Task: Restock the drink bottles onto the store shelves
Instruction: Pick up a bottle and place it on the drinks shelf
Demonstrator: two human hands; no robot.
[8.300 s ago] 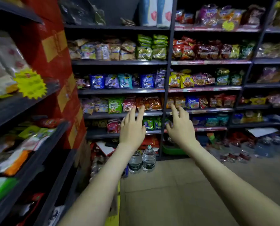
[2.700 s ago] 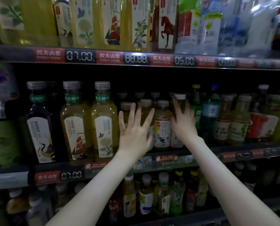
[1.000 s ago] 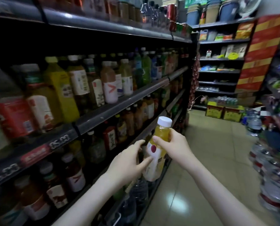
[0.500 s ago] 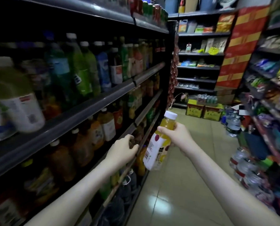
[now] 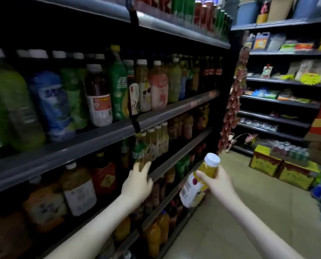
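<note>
Near the shelves (image 5: pixel 103 135) on the left, the right hand (image 5: pixel 218 181) grips a yellow bottle (image 5: pixel 199 186) by its top, tilted over the floor (image 5: pixel 268 199). Beside it, the left hand (image 5: pixel 137 184) rests on a shelf edge (image 5: pixel 172 159), fingers loose, I think. Held only by its top, the bottle could slip and fall.

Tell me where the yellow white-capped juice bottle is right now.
Head view, lower centre-right: the juice bottle is tilted in the right hand, out over the aisle beside the lower drink shelf edge where the left hand rests.
</note>
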